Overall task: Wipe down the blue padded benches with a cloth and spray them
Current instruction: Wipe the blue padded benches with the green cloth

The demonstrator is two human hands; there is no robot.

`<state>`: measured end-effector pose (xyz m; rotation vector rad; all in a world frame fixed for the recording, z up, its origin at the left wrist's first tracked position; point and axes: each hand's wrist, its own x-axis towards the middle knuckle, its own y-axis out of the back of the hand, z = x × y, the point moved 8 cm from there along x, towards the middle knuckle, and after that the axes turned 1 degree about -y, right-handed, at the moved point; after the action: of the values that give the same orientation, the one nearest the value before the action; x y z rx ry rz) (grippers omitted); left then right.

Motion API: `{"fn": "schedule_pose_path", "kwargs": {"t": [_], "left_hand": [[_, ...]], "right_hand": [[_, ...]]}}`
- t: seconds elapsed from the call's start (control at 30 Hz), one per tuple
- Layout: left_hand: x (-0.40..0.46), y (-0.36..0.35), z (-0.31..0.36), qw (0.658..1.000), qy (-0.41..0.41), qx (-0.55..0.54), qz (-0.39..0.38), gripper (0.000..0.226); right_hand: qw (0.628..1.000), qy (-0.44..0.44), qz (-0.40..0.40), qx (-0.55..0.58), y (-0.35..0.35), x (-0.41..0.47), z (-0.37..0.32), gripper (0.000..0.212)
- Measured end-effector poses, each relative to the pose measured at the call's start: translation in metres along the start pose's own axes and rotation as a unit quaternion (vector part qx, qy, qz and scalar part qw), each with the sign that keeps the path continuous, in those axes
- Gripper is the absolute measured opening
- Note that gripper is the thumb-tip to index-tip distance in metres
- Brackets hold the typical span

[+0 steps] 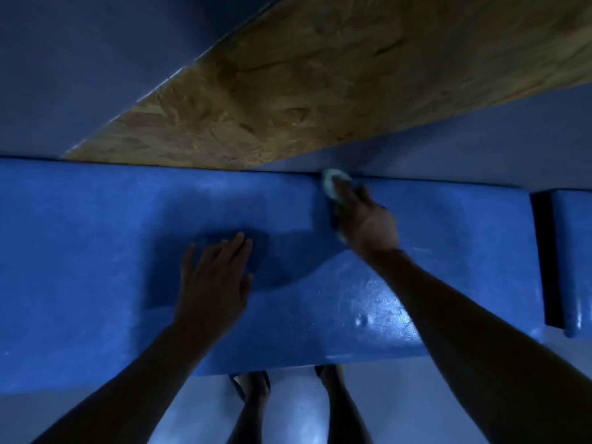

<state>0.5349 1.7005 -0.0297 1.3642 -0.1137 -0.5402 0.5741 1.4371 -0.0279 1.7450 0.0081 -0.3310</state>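
While the left hand (213, 277) lies flat, fingers straight, on the blue padded bench (96, 251), the right hand (368, 219) presses a pale crumpled cloth (331, 184) (blurred) at its back edge.

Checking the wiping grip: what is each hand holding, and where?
Right hand presses the cloth under its fingers. Left hand lies flat on the bench, holding nothing.

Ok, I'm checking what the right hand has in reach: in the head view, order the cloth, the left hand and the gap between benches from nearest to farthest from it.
From the right hand:
1. cloth, under its fingers.
2. left hand, flat on the bench, to the left.
3. gap between benches, far right.
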Motion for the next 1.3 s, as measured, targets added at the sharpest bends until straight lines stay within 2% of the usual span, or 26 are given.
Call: {"fn": "schedule_pose_path", "kwargs": {"t": [0.1, 0.17, 0.2, 0.27, 0.33, 0.4, 0.47, 0.53, 0.6, 0.73, 0.8, 0.87, 0.93, 1.0, 1.03, 1.1, 1.17, 1.2, 1.23, 1.3], "left_hand": [[0.001, 0.001, -0.001, 1.000, -0.007, -0.005, 0.003, 0.055], [-0.001, 0.002, -0.001, 1.000, -0.018, -0.011, 0.021, 0.053], [-0.002, 0.002, 0.000, 0.999, -0.019, -0.015, 0.032, 0.052], [-0.001, 0.003, -0.001, 0.999, -0.009, -0.018, 0.041, 0.052], [-0.001, 0.003, 0.001, 0.999, -0.004, -0.010, 0.038, 0.051], [-0.003, 0.003, 0.003, 0.999, -0.010, 0.001, 0.039, 0.050], [-0.004, 0.004, 0.003, 0.999, -0.016, 0.005, 0.048, 0.048], [-0.004, 0.005, 0.002, 0.998, -0.012, -0.002, 0.058, 0.047], [-0.003, 0.002, 0.002, 0.999, -0.002, -0.010, 0.050, 0.050], [-0.004, 0.000, 0.004, 0.999, 0.004, -0.022, 0.048, 0.052], [-0.004, -0.001, 0.003, 0.998, 0.004, -0.024, 0.052, 0.052], [-0.004, -0.003, 0.003, 0.999, 0.009, -0.020, 0.046, 0.052], [-0.002, -0.003, 0.005, 0.999, 0.016, -0.011, 0.031, 0.053], [-0.001, -0.001, 0.006, 0.999, 0.015, 0.002, 0.028, 0.054], [-0.001, 0.000, 0.006, 0.999, 0.013, 0.007, 0.029, 0.054], [-0.001, 0.000, 0.006, 1.000, 0.007, 0.008, 0.025, 0.053], [-0.001, -0.001, 0.004, 1.000, 0.010, 0.004, 0.023, 0.053], [-0.002, -0.002, 0.003, 1.000, 0.014, 0.001, 0.022, 0.054], [-0.002, -0.002, 0.003, 1.000, 0.017, -0.001, 0.023, 0.054], [-0.004, -0.003, 0.003, 0.999, 0.020, -0.008, 0.029, 0.051]], "right_hand": [[0.978, -0.204, 0.014, 0.029, 0.008, -0.026, 0.062, 0.068], [0.946, -0.312, 0.038, 0.076, -0.002, -0.037, 0.058, 0.072], [0.935, -0.337, 0.047, 0.099, -0.010, -0.039, 0.042, 0.074], [0.946, -0.295, 0.053, 0.124, -0.027, -0.037, -0.015, 0.071], [0.976, -0.171, 0.049, 0.126, -0.039, -0.038, -0.090, 0.063], [0.992, -0.040, 0.011, 0.120, -0.047, -0.045, -0.142, 0.058], [0.995, 0.061, 0.010, 0.078, -0.042, -0.048, -0.145, 0.058], [0.992, 0.121, 0.027, 0.015, -0.034, -0.049, -0.111, 0.061], [0.997, 0.066, 0.033, 0.002, -0.024, -0.048, -0.046, 0.065], [0.982, -0.186, 0.008, 0.013, -0.007, -0.075, 0.076, 0.069], [0.959, -0.277, 0.039, 0.052, -0.012, -0.091, 0.082, 0.070], [0.940, -0.326, 0.048, 0.092, -0.028, -0.101, 0.046, 0.075], [0.958, -0.261, 0.014, 0.118, -0.049, -0.105, -0.021, 0.082], [0.982, -0.137, 0.000, 0.132, -0.056, -0.112, -0.089, 0.088], [0.987, -0.082, -0.006, 0.135, -0.055, -0.116, -0.111, 0.083], [0.995, 0.030, -0.003, 0.099, -0.049, -0.122, -0.122, 0.072], [0.991, 0.127, -0.017, 0.042, -0.045, -0.125, -0.101, 0.074], [0.990, 0.137, -0.022, 0.018, -0.041, -0.124, -0.077, 0.075], [0.994, 0.110, -0.024, 0.007, -0.038, -0.121, -0.045, 0.075], [1.000, -0.014, -0.012, 0.005, -0.025, -0.117, 0.021, 0.073]]}}
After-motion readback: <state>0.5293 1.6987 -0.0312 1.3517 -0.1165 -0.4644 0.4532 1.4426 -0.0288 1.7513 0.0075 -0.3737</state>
